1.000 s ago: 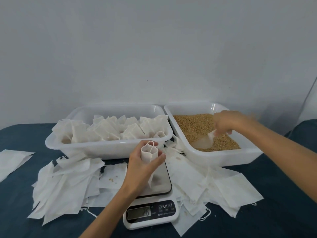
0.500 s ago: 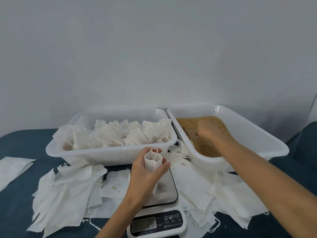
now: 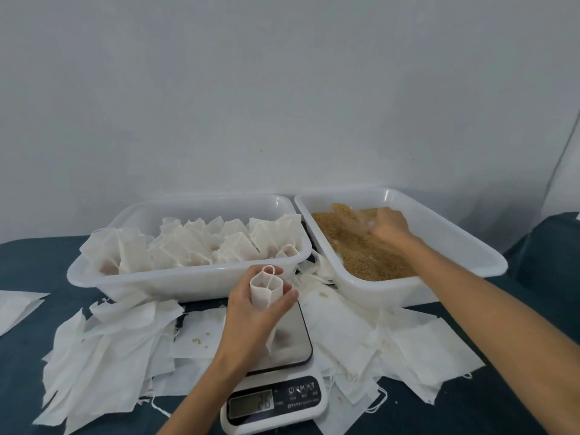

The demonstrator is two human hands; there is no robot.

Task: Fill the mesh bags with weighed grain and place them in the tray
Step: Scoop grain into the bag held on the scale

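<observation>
Standing upright on the scale (image 3: 276,340), the mesh bag (image 3: 265,293) has its mouth propped open toward the ceiling, probably so that grain can drop straight in while the weight is read. The left hand (image 3: 251,312) wraps it from the near side, thumb and fingers curled round the upper part, a closed grip that keeps the mouth rounded; the left forearm rises from the lower edge of the view and crosses the scale's front. The display shows digits, though I cannot read them with certainty.

The right hand (image 3: 389,227) is down in the grain (image 3: 361,255) of the right-hand tub (image 3: 470,246), knuckles up, fingers bent into the heap; it is blurred, so whether its grip has closed on grain or on some scoop cannot be told. The right arm stretches in from the lower right corner, elbow low.

Left of the tub, touching or nearly touching it, the tray (image 3: 188,284) already holds a crowd of filled bags (image 3: 201,243) standing mouths up. Empty bags (image 3: 103,350) lie in loose heaps on the dark surface either side of the scale, near at hand for the next fill. My judgement is that the task is well along.
</observation>
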